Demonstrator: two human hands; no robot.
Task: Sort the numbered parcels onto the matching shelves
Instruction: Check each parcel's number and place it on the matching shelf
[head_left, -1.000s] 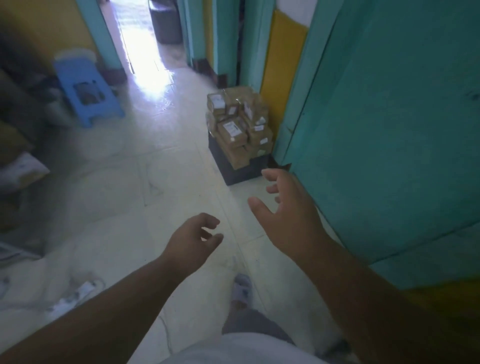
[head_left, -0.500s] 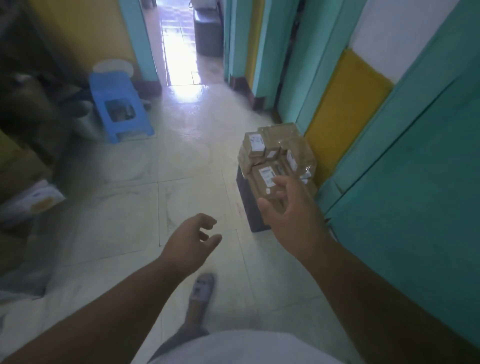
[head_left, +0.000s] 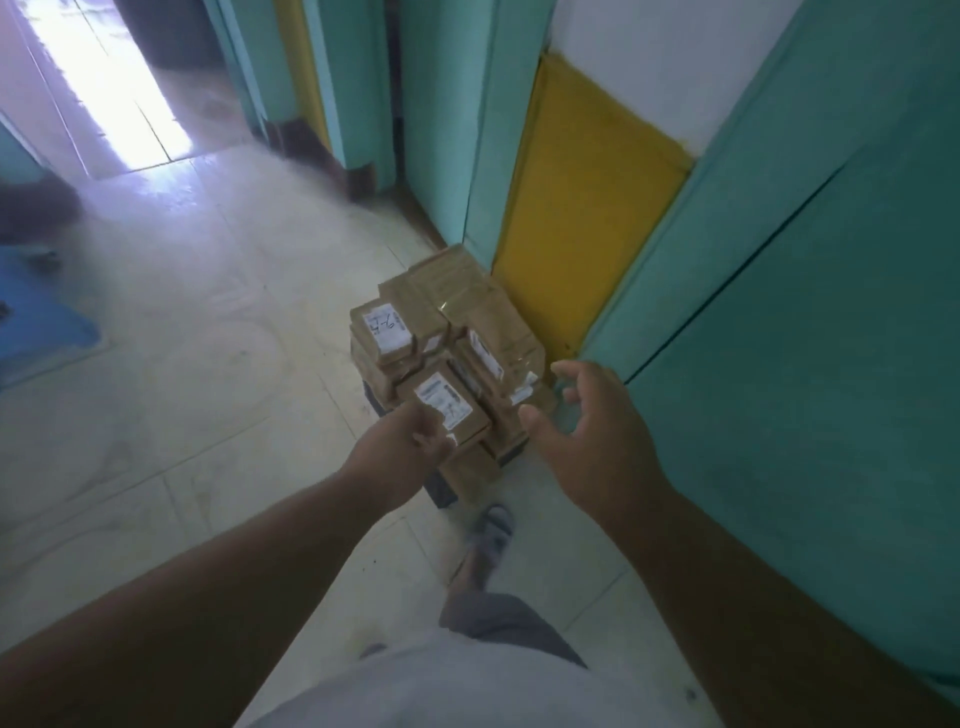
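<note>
The parcels (head_left: 447, 358) sit in a brown heap on a dark base (head_left: 441, 488) on the floor, just beside the yellow wall panel (head_left: 582, 218), with the teal door (head_left: 805, 364) to their right. No shelves are in view.

The step in hand looks like the pick-up: the person is reaching down to take a parcel from the heap. The left hand (head_left: 400, 452) is at the near-left side of the heap, its fingers loosely curled and seemingly holding nothing (blur hides whether a fingertip touches the nearest parcel (head_left: 449, 410)). The right hand (head_left: 597, 431) hovers at the near-right side, fingers spread and relaxed, thumb out, apart from the boxes.

One label in the far-left of the heap bears handwritten figures, seemingly "9-5" (head_left: 387, 325); the nearest parcel's label is too blurred to read.

Next, the hands probably need to close on one top parcel from both sides, lift it without toppling its neighbours, and turn its label up so that the number can be read.
</note>
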